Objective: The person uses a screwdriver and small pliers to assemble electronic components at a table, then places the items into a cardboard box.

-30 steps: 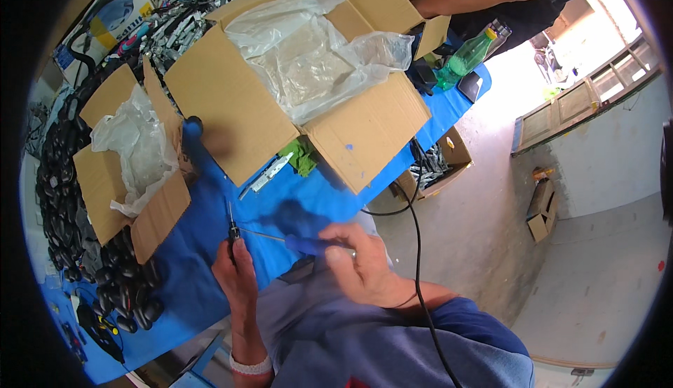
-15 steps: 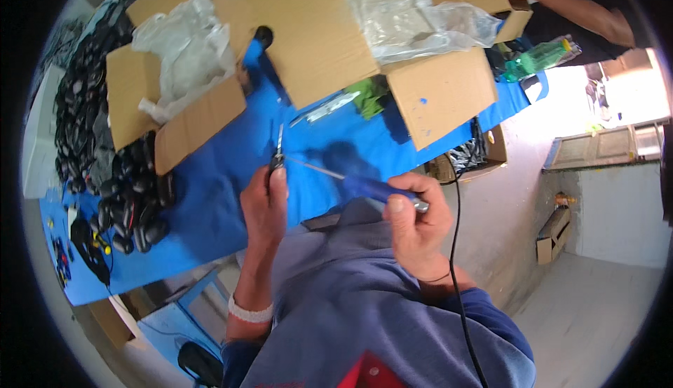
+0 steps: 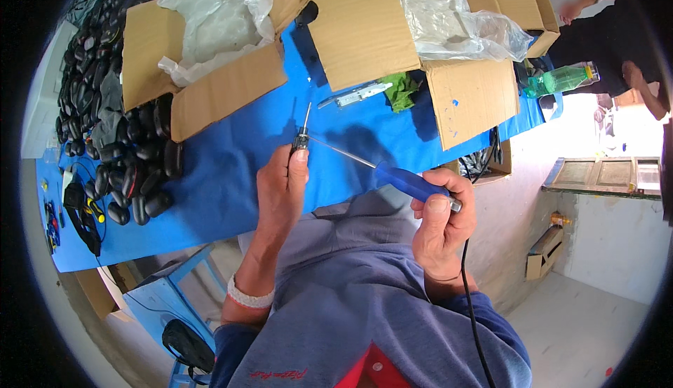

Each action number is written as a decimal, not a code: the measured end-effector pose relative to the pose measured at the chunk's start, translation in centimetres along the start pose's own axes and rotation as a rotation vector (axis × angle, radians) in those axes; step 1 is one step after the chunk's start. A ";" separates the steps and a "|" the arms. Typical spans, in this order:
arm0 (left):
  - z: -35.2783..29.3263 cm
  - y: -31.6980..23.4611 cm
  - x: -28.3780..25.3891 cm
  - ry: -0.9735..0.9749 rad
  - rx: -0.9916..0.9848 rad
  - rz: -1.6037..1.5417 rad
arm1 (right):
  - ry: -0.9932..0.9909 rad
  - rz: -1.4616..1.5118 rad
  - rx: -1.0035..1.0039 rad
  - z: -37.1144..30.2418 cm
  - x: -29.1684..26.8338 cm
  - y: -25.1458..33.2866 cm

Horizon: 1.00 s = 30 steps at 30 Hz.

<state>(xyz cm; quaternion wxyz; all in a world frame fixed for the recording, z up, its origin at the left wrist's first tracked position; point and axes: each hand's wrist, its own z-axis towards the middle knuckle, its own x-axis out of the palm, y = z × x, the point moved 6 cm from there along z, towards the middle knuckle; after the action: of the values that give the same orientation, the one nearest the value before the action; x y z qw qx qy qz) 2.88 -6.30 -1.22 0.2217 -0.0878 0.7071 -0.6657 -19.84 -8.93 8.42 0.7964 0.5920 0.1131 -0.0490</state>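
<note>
Two hands over the blue table (image 3: 231, 178) edge. Left hand (image 3: 280, 192) pinches a small dark connector piece (image 3: 301, 139) with a thin metal pin rising from it, just this side of the large open cardboard box (image 3: 364, 23). Right hand (image 3: 442, 223) clenched round the blue handle of a soldering iron (image 3: 410, 181); its thin shaft runs left, tip meeting the connector piece. Black cord (image 3: 470, 297) hangs from the handle. Left of the box: smaller cardboard box (image 3: 210, 86) with clear plastic bag, then a heap of black computer mice (image 3: 133, 157). Right of it: green bottle (image 3: 561, 79).
</note>
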 end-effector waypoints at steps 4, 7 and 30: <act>0.1 0.2 -0.1 0.009 -0.021 0.000 | 0.019 -0.060 -0.021 0.3 0.2 0.7; 0.1 0.1 -0.1 0.012 -0.024 -0.006 | 0.001 -0.055 -0.045 0.4 0.4 1.0; 0.1 0.0 -0.3 0.053 -0.069 -0.145 | -0.082 0.099 0.031 0.0 -0.3 -0.4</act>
<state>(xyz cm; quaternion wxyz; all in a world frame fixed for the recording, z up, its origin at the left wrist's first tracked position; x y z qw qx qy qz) 3.15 -6.26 -1.21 0.1509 -0.1288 0.7268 -0.6575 -20.24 -9.04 8.08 0.7926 0.6066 0.0503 -0.0352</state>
